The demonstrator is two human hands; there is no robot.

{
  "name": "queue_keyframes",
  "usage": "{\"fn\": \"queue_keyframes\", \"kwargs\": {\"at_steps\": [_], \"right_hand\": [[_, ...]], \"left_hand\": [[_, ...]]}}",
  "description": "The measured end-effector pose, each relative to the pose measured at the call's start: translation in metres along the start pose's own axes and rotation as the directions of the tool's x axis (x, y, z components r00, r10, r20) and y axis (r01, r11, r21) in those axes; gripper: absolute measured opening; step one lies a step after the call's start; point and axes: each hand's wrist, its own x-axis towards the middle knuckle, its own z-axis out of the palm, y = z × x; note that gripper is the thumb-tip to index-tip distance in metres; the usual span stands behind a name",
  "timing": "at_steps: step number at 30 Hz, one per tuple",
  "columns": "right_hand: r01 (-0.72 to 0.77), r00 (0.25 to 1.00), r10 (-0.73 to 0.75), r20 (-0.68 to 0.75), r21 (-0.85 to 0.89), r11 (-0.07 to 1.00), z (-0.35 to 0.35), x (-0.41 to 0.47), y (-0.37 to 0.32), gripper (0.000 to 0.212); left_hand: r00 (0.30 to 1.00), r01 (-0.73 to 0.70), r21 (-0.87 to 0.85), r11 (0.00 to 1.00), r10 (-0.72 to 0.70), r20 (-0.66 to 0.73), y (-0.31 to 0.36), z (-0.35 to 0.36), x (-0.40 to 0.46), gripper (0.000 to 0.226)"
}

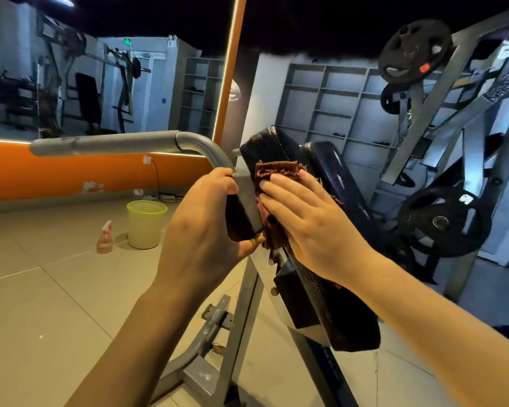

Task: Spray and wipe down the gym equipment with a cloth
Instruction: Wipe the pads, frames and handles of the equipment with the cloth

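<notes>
Against the black pad (279, 148) — right hand (309, 221) flat (fingers straight) on brown cloth (276, 174), left hand (200, 227) gripping its metal bracket (247, 195) beside.

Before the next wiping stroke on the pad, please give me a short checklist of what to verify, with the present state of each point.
1. Cloth lies between the right hand and the black pad: ok, the flat fingers press it on the pad.
2. Pad is steadied: ok, the left hand grips the metal bracket behind it.
3. Spray bottle within reach: not ok, it stands on the floor beside the green bucket.
4. Pad is wet with spray: cannot tell.
5. Lower part of the pad already wiped: cannot tell.
</notes>
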Motion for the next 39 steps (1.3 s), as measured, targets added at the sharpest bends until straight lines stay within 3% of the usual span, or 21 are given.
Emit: {"fn": "queue_keyframes", "kwargs": {"at_steps": [12,18,28,39], "right_hand": [[-0.018,0.998,0.017,0.055,0.020,1.000,0.002,-0.150,-0.045,0.041],[-0.016,1.000,0.016,0.026,0.003,1.000,-0.007,-0.107,-0.030,0.039],[0.015,1.000,-0.015,0.024,-0.013,1.000,-0.005,0.048,0.025,0.041],[0.000,0.997,-0.011,0.082,0.133,0.991,-0.002,-0.089,-0.016,0.039]], "left_hand": [[0.998,0.058,0.006,0.998,-0.058,0.022,0.009,-0.006,-0.002,0.074],[1.000,0.029,0.000,1.000,-0.029,-0.003,0.014,-0.003,0.001,0.073],[1.000,0.015,-0.018,1.000,-0.015,0.012,0.007,0.000,0.000,0.082],[0.999,0.005,0.013,1.000,-0.005,0.049,0.009,-0.005,-0.001,0.076]]}}
